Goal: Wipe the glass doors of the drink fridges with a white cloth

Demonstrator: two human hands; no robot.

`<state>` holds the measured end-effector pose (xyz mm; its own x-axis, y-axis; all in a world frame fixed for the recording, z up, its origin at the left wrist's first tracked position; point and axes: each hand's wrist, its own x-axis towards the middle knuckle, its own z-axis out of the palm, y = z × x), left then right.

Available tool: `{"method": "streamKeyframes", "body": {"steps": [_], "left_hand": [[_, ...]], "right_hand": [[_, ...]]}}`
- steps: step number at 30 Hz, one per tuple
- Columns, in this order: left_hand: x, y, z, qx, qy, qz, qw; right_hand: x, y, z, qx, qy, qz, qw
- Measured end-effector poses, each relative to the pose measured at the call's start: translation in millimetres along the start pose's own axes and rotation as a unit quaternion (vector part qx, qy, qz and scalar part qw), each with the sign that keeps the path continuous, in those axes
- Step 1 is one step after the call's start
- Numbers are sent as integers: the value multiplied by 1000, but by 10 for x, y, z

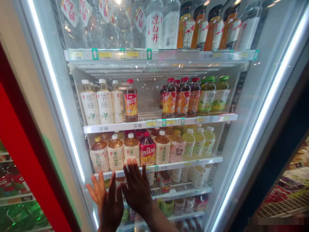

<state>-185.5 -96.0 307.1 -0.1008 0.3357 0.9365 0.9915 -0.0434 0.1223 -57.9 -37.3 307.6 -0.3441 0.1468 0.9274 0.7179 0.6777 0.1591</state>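
My left hand (107, 199) is raised at the lower left, fingers spread and holding nothing, in front of the lower shelves of a lit drinks cooler. Beside it on the right, my right hand (137, 187) is also up, its fingers apart and nothing in it. Its fingertips overlap the front of a cream-labelled bottle with a white cap (131, 146); whether they touch it cannot be told. A red-labelled bottle (147, 149) stands just right of those fingertips. Another cream-labelled bottle (116, 153) stands above and between the hands.
White-labelled bottles (88, 106) and red-capped bottles (182, 98) stand on the middle shelf (125, 126). Clear and amber bottles fill the top shelf (169, 55). A small dark carton (164, 182) sits lower down. Bright light strips (55, 83) edge the cooler; a red frame (19, 138) is at left.
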Motion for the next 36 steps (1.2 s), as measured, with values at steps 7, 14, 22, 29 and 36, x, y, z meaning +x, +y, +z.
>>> {"method": "streamKeyframes", "body": {"steps": [7,14,22,29,36], "left_hand": [[-10,188,52,-1,0,-24,1000],[77,656,226,-7,-2,-16,1000],[223,1300,471,-1,9,19,1000],[655,1792,604,-18,25,92,995],[1390,1992,552,-5,62,146,987]], "right_hand": [[-96,295,-122,9,-3,2,1000],[-179,783,-317,9,1,10,1000],[-153,1735,-639,-34,40,92,994],[-19,2662,-1003,-60,53,54,995],[450,3278,-1427,-71,47,-34,996]]}}
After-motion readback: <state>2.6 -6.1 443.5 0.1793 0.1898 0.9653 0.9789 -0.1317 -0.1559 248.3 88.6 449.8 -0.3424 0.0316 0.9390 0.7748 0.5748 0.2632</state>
